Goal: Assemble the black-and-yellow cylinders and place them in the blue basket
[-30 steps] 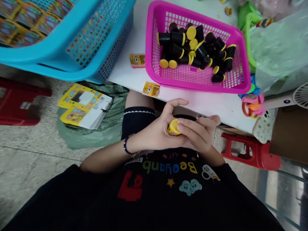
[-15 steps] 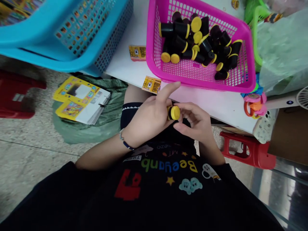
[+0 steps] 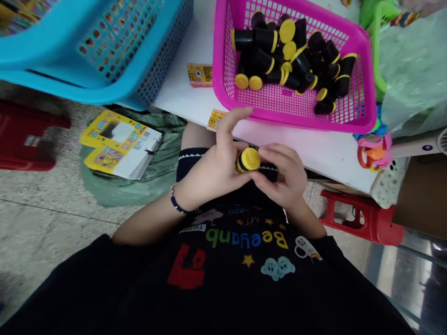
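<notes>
**Q:** When the head camera looks down on the station, which items are largest?

**A:** A white bench (image 3: 331,158) crosses the upper frame. A blue mesh basket (image 3: 164,56) stands at its left and a pink mesh basket (image 3: 289,118) at its right. The pink basket holds a heap of capped black cylinders (image 3: 279,56).

**Q:** What lies below the bench?

**A:** A green sack (image 3: 115,190) lies on the tiled floor (image 3: 45,237), with a stack of yellow printed cards (image 3: 118,144) on it. A red stool (image 3: 366,218) stands at right.

**Q:** State the position of the hands and the workpiece.

**A:** The left hand (image 3: 213,170) and right hand (image 3: 282,177) are held together in front of the chest, just below the bench edge. Between them is a black cylinder (image 3: 242,164) with a yellow cap (image 3: 250,159).

**Q:** State the fingers.

**A:** The right fingers (image 3: 279,160) curl closed around the cylinder. The left fingers (image 3: 228,135) also grip it, with the index finger raised toward the pink basket.
</notes>
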A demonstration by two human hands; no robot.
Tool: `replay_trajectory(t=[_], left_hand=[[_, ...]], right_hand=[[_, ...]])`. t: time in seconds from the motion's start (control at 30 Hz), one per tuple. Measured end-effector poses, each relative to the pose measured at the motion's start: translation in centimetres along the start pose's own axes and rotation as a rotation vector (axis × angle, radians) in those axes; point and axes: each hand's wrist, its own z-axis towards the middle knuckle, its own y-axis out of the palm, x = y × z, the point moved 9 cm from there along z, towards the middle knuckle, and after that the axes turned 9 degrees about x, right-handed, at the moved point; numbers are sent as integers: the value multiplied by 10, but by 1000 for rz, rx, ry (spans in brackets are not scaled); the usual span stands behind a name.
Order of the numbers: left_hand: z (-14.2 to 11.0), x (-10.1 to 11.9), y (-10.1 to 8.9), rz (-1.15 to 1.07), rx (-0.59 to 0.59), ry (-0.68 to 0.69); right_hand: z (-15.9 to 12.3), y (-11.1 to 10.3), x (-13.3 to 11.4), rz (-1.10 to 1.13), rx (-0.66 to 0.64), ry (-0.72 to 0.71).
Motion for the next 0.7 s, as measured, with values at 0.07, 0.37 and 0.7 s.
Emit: replay_trajectory(t=[0.07,0.37,0.7], left_hand=[[-2,5,-1,-9,12,39],[-1,8,9,-214,-30,-132],[-12,3,42,-585,-178,-364]], right_hand=[[-5,2,-10,-85,-39,-178],[-27,7,-8,-475,124,-395],[-41,-7,-26,-473,591,-474]])
